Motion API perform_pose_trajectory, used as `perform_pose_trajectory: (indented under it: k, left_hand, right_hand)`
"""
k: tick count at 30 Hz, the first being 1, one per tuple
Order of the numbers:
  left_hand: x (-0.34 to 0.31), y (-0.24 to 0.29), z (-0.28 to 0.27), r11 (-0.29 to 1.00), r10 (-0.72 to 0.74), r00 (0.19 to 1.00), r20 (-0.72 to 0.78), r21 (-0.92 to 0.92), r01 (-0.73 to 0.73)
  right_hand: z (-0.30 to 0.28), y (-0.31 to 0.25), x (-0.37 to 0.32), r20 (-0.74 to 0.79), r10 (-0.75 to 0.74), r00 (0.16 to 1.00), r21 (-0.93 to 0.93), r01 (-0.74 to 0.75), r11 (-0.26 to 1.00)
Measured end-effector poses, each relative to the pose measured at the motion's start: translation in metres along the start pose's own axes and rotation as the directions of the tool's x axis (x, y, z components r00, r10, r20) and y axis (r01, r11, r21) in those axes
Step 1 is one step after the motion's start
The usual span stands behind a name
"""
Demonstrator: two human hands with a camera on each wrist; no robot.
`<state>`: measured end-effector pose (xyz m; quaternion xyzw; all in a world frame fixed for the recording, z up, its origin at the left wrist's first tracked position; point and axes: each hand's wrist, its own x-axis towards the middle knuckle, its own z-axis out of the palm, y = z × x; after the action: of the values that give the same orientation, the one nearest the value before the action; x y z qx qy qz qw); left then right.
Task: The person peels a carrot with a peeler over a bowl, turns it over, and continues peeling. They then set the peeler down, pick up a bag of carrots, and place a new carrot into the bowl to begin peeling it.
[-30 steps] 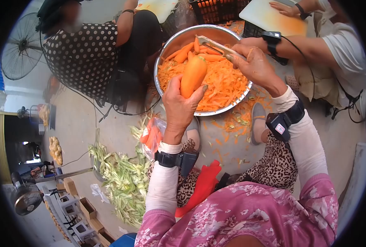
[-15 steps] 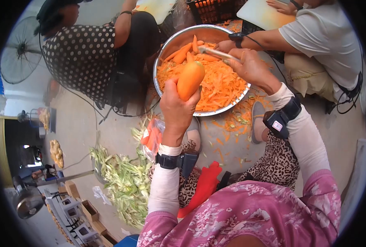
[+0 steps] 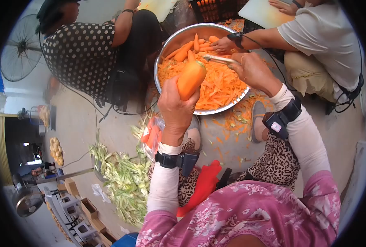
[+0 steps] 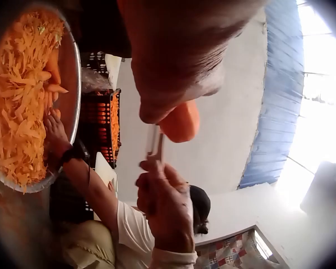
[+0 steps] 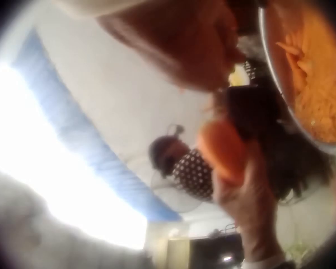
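A thick orange carrot [image 3: 191, 80] is gripped in my left hand [image 3: 175, 106], its blunt end pointing up, over the near left part of the metal basin [image 3: 228, 108]. My right hand [image 3: 255, 72] pinches the handle of a peeler [image 3: 222, 59], whose head hangs over the basin to the right of the carrot, apart from it. Peeled carrots [image 3: 183, 53] lie on a heap of orange shavings [image 3: 216, 88] in the basin. In the left wrist view the peeler [image 4: 157, 147] stands near the carrot [image 4: 182, 120]; the right wrist view is blurred.
Across the basin at right, another person's hand [image 3: 223, 45] reaches among the carrots. A person in a dotted shirt [image 3: 84, 57] sits at left. Black crates [image 3: 216, 10] and a cutting board [image 3: 265, 15] stand beyond. Pale husks [image 3: 125, 181] and a red glove [image 3: 203, 183] are nearer me.
The other person's hand has moved off the cutting board into the basin. My right hand and the peeler have lowered slightly and turned; my left hand has shifted a little left with the carrot.
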<state>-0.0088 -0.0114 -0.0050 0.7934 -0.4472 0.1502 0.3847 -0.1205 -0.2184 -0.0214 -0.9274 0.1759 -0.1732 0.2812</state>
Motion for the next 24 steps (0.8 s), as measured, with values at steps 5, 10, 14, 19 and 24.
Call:
perform_pose_trajectory:
  k: [5,10,14,19,24]
  left_hand:
    - [-0.003,-0.007,0.002,0.997,0.045,0.999,-0.004,0.064,-0.045]
    - [-0.002,-0.004,0.002,0.998,-0.048,0.999,0.015,0.037,0.047]
    - [-0.001,-0.002,-0.002,0.975,-0.180,0.978,0.103,-0.110,0.191]
    - [0.000,0.005,-0.003,0.911,-0.249,0.948,0.200,-0.284,0.299]
    - [-0.005,-0.010,0.005,0.760,-0.370,0.863,0.344,-0.423,0.494]
  right_hand:
    - [-0.021,-0.014,0.002,-0.028,0.112,0.993,0.281,-0.099,0.955]
    - [-0.018,-0.040,-0.013,0.002,-0.121,0.993,0.482,0.105,0.870]
    - [-0.016,-0.037,-0.008,-0.034,-0.072,0.997,0.287,0.079,0.955]
    - [-0.017,-0.021,0.001,-0.079,0.072,0.994,0.230,-0.052,0.972]
    - [-0.019,-0.053,-0.016,-0.083,-0.048,0.995,0.386,0.077,0.919]
